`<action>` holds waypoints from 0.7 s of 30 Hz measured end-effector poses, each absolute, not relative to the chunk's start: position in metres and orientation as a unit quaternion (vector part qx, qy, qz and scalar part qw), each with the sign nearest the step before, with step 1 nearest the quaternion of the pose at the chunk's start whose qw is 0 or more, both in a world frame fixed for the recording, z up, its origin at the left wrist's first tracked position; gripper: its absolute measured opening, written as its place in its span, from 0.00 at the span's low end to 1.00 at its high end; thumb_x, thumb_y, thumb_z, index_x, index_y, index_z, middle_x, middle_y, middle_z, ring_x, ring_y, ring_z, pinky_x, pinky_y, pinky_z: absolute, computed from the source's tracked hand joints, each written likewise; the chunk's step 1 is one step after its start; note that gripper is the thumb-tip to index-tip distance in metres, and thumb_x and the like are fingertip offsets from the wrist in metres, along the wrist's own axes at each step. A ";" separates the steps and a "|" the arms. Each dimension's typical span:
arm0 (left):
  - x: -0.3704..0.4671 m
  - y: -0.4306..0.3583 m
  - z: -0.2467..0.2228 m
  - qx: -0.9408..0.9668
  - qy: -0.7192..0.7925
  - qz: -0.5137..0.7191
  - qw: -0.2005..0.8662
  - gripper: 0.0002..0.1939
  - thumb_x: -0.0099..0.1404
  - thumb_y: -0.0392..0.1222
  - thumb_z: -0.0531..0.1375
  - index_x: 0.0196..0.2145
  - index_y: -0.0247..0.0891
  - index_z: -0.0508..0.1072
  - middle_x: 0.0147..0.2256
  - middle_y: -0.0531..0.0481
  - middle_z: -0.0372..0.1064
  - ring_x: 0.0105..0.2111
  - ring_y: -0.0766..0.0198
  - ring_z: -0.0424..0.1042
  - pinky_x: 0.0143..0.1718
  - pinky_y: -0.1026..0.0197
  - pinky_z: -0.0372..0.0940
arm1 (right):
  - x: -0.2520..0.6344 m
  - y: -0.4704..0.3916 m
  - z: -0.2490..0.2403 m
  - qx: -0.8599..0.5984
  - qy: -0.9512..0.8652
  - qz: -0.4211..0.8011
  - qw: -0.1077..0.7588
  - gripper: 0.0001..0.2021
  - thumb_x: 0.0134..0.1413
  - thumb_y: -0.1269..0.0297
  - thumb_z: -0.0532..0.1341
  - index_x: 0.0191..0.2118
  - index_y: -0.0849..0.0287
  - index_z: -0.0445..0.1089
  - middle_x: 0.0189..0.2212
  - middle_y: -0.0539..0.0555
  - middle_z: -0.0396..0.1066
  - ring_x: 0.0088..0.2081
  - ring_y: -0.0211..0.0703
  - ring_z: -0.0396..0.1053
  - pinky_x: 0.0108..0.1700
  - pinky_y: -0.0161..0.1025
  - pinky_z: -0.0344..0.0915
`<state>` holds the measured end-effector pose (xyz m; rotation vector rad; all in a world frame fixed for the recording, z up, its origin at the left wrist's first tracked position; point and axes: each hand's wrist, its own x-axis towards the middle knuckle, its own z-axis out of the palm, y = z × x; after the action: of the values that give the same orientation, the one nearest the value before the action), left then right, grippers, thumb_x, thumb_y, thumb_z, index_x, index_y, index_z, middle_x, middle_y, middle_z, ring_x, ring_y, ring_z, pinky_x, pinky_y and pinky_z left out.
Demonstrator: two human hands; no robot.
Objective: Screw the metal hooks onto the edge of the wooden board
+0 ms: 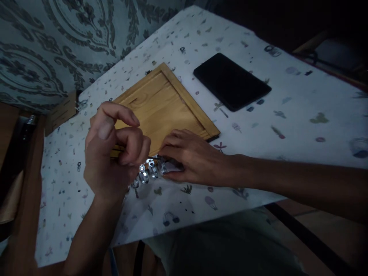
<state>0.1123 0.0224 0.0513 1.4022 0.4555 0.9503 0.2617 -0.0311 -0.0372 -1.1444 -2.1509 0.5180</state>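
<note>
A brown wooden board [155, 103] with a raised border lies on the table. Along its near edge runs a row of several shiny metal rings [143, 174] with small holes in their flat tops. My left hand [115, 149] is raised over the board's near left corner, its fingers curled in. A thin dark piece shows between those fingers, but its kind is hidden. My right hand [192, 157] reaches in from the right, with thumb and fingers closed around the last metal ring at the right end of the row. Its fingertips touch the board's edge.
A black tablet or large phone [231, 80] lies beyond the board to the right. The table wears a white printed cloth [258, 153]. At the left edge stands a cardboard piece [61, 113], with small metal items [82, 104] beside it. A patterned wall [80, 34] borders the table's far left side.
</note>
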 end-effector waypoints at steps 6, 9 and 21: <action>0.118 0.019 0.051 0.599 0.234 0.446 0.622 0.12 0.67 0.45 0.63 0.28 0.37 0.73 0.14 0.60 0.48 0.13 0.74 0.46 0.13 0.68 0.47 | 0.261 -0.031 -0.036 -0.439 -0.818 0.197 0.316 0.16 0.54 0.58 0.68 0.43 0.67 0.76 0.38 0.59 0.71 0.41 0.51 0.64 0.44 0.48 0.62; 0.122 0.013 0.051 0.574 0.295 0.488 0.588 0.14 0.67 0.49 0.63 0.28 0.39 0.72 0.15 0.59 0.49 0.14 0.73 0.47 0.15 0.66 0.46 | 0.262 -0.031 -0.034 -0.441 -0.816 0.204 0.312 0.16 0.54 0.59 0.69 0.43 0.67 0.76 0.38 0.59 0.72 0.42 0.51 0.65 0.44 0.48 0.63; 0.118 0.006 0.056 0.585 0.252 0.546 0.545 0.16 0.73 0.39 0.53 0.27 0.38 0.70 0.15 0.59 0.50 0.13 0.73 0.47 0.13 0.67 0.48 | 0.262 -0.031 -0.041 -0.421 -0.821 0.181 0.341 0.16 0.59 0.55 0.63 0.46 0.64 0.73 0.39 0.60 0.72 0.42 0.52 0.65 0.43 0.49 0.64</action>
<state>0.1176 0.0062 0.0564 1.3867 0.5982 1.2951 0.2618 -0.0308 -0.0412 -1.0964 -2.1347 0.4716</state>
